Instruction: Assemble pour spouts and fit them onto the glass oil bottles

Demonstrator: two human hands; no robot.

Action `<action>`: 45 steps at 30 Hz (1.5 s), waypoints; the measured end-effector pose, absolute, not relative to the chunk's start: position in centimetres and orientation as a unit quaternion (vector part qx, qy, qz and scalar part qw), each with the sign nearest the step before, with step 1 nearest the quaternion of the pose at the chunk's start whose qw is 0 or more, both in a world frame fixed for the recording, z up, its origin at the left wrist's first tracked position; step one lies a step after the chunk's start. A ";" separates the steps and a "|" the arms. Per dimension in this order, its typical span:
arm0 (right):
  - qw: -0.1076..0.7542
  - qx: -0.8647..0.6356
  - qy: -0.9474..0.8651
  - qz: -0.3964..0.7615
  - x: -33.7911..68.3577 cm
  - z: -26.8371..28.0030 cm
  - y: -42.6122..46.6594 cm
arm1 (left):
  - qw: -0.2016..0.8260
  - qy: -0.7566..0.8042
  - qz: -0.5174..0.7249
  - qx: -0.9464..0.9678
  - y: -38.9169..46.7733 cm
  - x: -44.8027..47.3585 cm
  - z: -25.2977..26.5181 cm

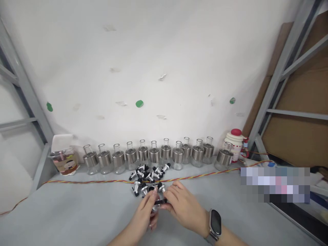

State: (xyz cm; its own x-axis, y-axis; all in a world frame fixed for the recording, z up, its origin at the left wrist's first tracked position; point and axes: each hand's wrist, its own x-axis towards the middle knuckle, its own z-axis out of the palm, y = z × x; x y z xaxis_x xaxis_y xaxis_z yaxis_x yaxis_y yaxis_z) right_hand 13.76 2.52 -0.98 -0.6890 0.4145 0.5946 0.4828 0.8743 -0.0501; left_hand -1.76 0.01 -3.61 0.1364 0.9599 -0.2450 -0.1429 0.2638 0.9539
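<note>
My left hand (146,212) is closed around a silver-and-black bottle pourer, mostly hidden by the fingers. My right hand (185,206), with a watch on its wrist, pinches a black part (160,202) that sticks out between the two hands. Whether this part belongs to the pourer I cannot tell. Just beyond my fingertips lies a loose pile of silver-and-black bottle pourers (148,175). Several glass bottles with steel bands (154,154) stand upright in a row behind the pile, their necks open.
A red-and-yellow twisted cord (102,181) runs across the grey table (77,212). At the back left stands a cup of dark drink (65,162); at the back right, a white jug with a red top (235,141). Grey metal posts (279,75) frame both sides.
</note>
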 end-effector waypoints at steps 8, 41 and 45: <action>0.361 -0.288 -0.880 0.109 13.1 -0.8 1.4 | 0.680 0.475 0.413 0.375 -0.1 -1.1 -1.9; 0.331 -0.429 -0.831 0.123 16.2 -0.3 4.9 | 0.659 0.525 0.428 0.327 1.0 -1.9 -2.2; 0.296 -0.328 -0.896 0.050 13.7 0.4 2.2 | 0.650 0.505 0.410 0.393 0.4 -1.7 -2.8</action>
State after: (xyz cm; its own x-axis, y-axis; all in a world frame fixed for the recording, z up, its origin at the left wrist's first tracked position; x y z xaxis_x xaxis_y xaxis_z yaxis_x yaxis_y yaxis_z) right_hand 13.65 2.17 0.35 -0.6104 0.6166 0.4972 0.5581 0.7802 -0.2825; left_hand -1.65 0.41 -2.84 0.1533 0.9299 -0.3344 -0.1365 0.3551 0.9248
